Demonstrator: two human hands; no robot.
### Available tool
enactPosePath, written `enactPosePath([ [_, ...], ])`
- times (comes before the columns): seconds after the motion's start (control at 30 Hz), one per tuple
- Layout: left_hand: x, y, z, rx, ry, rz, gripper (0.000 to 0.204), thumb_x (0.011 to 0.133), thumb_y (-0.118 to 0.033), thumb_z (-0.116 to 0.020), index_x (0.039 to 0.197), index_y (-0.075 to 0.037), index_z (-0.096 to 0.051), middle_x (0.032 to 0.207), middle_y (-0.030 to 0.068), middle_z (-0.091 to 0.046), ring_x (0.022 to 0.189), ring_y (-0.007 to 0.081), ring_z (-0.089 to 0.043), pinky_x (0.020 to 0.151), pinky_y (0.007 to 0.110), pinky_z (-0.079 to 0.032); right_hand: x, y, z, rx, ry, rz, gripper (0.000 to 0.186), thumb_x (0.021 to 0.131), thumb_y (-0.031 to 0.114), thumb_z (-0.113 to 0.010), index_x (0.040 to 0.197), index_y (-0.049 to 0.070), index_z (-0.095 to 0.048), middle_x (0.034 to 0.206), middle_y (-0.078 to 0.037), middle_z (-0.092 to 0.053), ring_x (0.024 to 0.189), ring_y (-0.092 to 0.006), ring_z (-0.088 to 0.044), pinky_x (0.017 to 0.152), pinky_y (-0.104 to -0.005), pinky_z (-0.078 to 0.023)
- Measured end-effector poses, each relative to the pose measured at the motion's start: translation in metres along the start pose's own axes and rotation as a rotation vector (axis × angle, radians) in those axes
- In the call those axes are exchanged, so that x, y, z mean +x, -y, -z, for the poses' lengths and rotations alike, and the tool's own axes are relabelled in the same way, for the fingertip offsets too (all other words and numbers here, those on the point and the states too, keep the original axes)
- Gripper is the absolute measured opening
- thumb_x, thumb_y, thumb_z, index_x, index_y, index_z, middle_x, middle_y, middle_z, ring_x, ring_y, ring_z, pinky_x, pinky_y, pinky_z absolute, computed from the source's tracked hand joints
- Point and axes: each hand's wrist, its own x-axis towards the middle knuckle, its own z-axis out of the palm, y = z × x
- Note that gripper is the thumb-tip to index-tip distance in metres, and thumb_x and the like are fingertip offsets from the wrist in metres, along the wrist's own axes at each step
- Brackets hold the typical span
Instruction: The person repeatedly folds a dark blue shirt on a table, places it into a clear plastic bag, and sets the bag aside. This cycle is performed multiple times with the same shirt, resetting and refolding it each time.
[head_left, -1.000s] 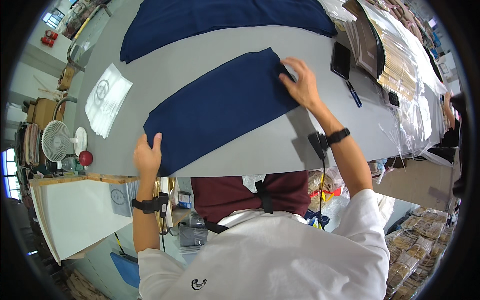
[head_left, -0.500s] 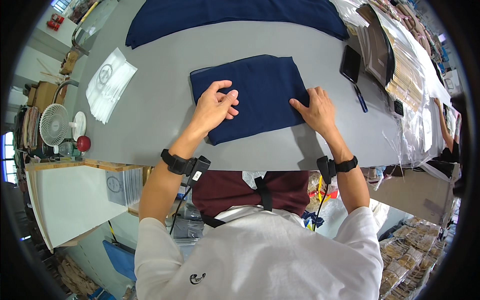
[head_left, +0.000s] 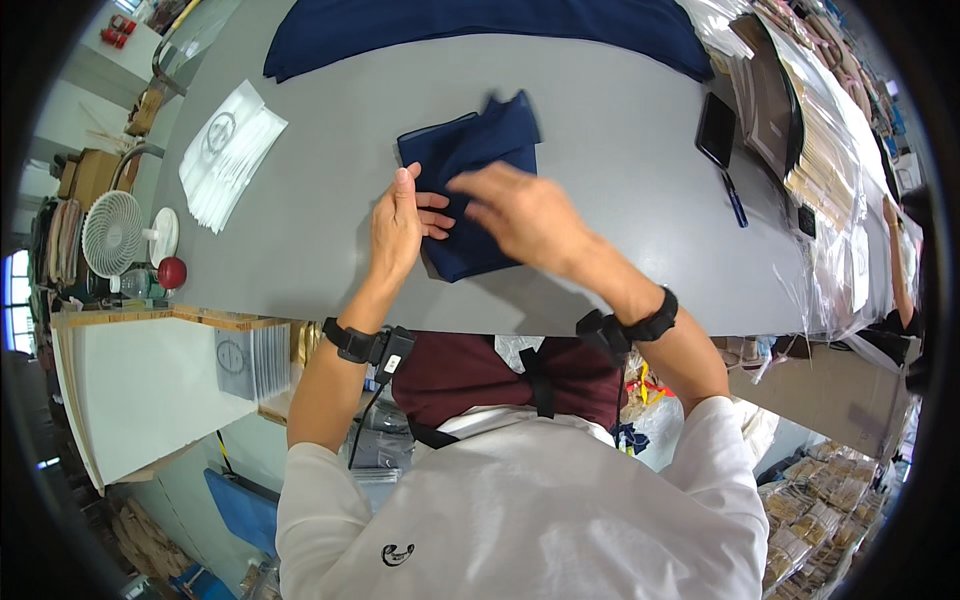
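Pressing flat on the folded navy cloth (head_left: 470, 190), left hand (head_left: 397, 225) spread; right hand (head_left: 525, 215) blurred, grip unclear

Packing/garment workshop, by looks. Long grey worktable (head_left: 620, 120) w/ big spread of navy fabric (head_left: 480, 25) at far edge. Stack of white printed bags (head_left: 225, 150) at left, clear-sleeved packets (head_left: 830, 150) piled along right. Small desk fan (head_left: 112, 233) on side bench, cardboard boxes (head_left: 85, 175) behind. More bagged goods (head_left: 830, 500) on floor lower right.
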Motion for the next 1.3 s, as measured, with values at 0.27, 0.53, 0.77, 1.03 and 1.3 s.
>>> enactPosePath([
  [0.27,0.004,0.026,0.010,0.199,-0.003,-0.199,0.081,0.086,-0.009,-0.077,0.158,-0.007,-0.039,0.084,0.0020,-0.058,0.064,0.0114,-0.051,0.065,0.030,-0.049,-0.004,-0.011,-0.018,-0.012,-0.164,-0.286,0.019,0.094,0.004,-0.065,0.109,0.005,-0.077,0.104,-0.013,-0.074,0.086,-0.0319,-0.071,0.073,-0.0405,-0.058],
  [0.53,-0.008,0.013,0.010,0.242,0.009,-0.295,0.081,0.085,0.006,-0.070,0.158,-0.009,-0.037,0.094,-0.0001,-0.053,0.069,0.0033,-0.050,0.062,0.021,-0.046,0.030,-0.035,-0.078,-0.301,0.016,0.018,0.045,0.097,0.017,-0.062,0.140,0.004,-0.060,0.152,-0.019,-0.053,0.144,-0.0384,-0.046,0.121,-0.0544,-0.033],
  [0.77,0.047,0.006,0.145,0.852,-0.386,-0.413,0.029,0.100,-0.012,-0.061,0.127,-0.005,-0.070,0.115,0.0153,-0.068,0.099,0.0317,-0.069,0.090,0.041,-0.055,0.001,-0.020,-0.060,-0.460,0.216,0.071,0.054,0.101,0.029,-0.054,0.154,0.018,-0.052,0.161,-0.012,-0.045,0.152,-0.0366,-0.036,0.122,-0.0684,-0.021],
  [1.03,0.100,0.034,0.256,1.199,-0.520,-0.310,0.037,0.093,-0.002,-0.057,0.129,-0.004,-0.068,0.122,0.0181,-0.066,0.115,0.0372,-0.061,0.103,0.047,-0.050,-0.053,-0.048,0.002,-0.576,0.171,-0.137,0.055,0.099,0.025,-0.056,0.153,0.022,-0.053,0.162,-0.011,-0.044,0.153,-0.0362,-0.035,0.122,-0.0693,-0.021],
  [1.3,0.109,0.029,0.272,1.194,-0.434,-0.325,0.034,0.089,0.002,-0.057,0.120,-0.005,-0.071,0.117,0.0195,-0.068,0.111,0.0397,-0.063,0.099,0.049,-0.052,-0.039,-0.046,0.019,-0.581,0.028,-0.172,0.044,0.095,0.022,-0.063,0.138,0.010,-0.064,0.154,-0.013,-0.055,0.144,-0.0357,-0.047,0.122,-0.0608,-0.030],
])
